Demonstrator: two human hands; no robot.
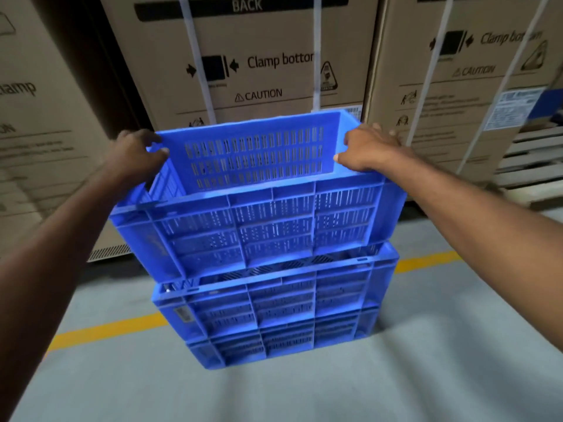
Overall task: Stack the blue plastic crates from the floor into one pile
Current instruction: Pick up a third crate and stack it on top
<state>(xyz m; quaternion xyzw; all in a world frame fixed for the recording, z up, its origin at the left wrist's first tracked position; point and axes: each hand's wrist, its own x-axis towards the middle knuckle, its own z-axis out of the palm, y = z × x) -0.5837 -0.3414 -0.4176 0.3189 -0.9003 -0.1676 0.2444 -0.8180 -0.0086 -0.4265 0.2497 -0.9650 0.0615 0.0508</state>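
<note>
I hold a blue slatted plastic crate (pixel 268 220) by its two short ends, tilted slightly, just above a pile of blue crates (pixel 274 312) on the grey floor. My left hand (pixel 137 153) grips the left rim, thumb inside and fingers over the outer edge. Over on the right rim, my right hand (pixel 368 147) grips the same way. The held crate's near wall overlaps the top of the pile; a narrow gap shows the pile's dark interior. At least two crates make up the pile.
Tall strapped cardboard boxes (pixel 253 71) stand close behind the pile, with more boxes at left (pixel 39 132) and right (pixel 457 86). A wooden pallet (pixel 530 166) lies at far right. A yellow floor line (pixel 103 330) runs under the pile.
</note>
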